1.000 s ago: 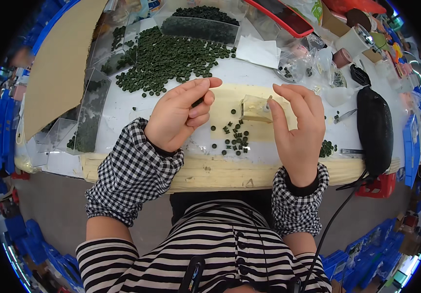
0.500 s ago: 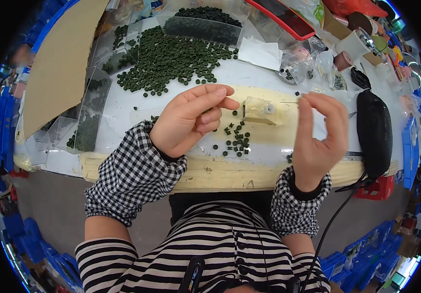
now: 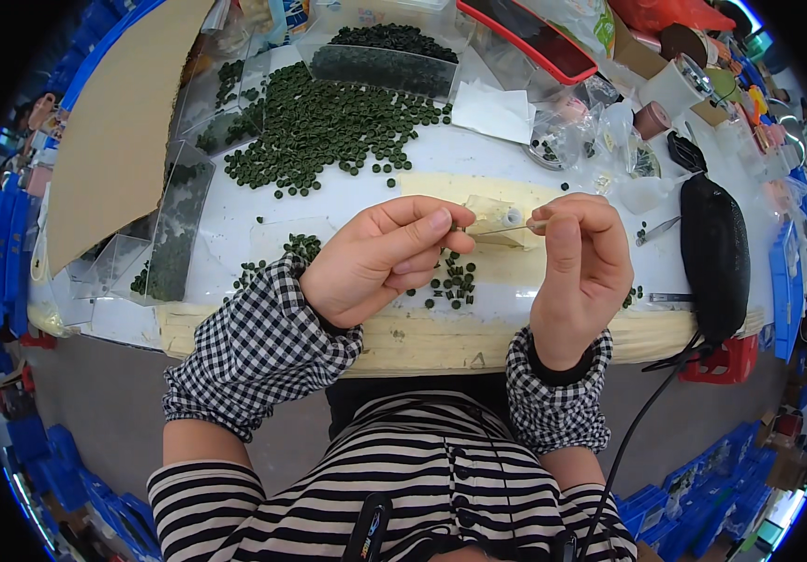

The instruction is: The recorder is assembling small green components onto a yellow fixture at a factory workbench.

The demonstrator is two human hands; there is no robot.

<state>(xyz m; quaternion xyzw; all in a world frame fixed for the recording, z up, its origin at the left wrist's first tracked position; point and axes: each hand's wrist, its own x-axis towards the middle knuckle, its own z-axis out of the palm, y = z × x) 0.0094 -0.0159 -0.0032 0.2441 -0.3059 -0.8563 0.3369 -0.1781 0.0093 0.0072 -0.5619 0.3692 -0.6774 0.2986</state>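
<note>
In front of me, my left hand is closed, thumb against index finger. A tiny dark thing shows at its fingertips, too hidden to name. My right hand pinches a thin metal needle, its far end reaching my left fingertips. Just behind the needle stands a block wrapped in cream tape, with a small whitish tube on it. Under and beside my hands lie several loose small dark green grooved pieces.
A large spread of green pieces lies at the back, before a filled clear bin. Cardboard leans over clear trays at left. A red-cased phone, white paper, tweezers and a black pouch lie rightward.
My right hand has moved left and a little down, bringing the needle to my left fingertips. My left hand has shifted slightly right and down, still pinched.
</note>
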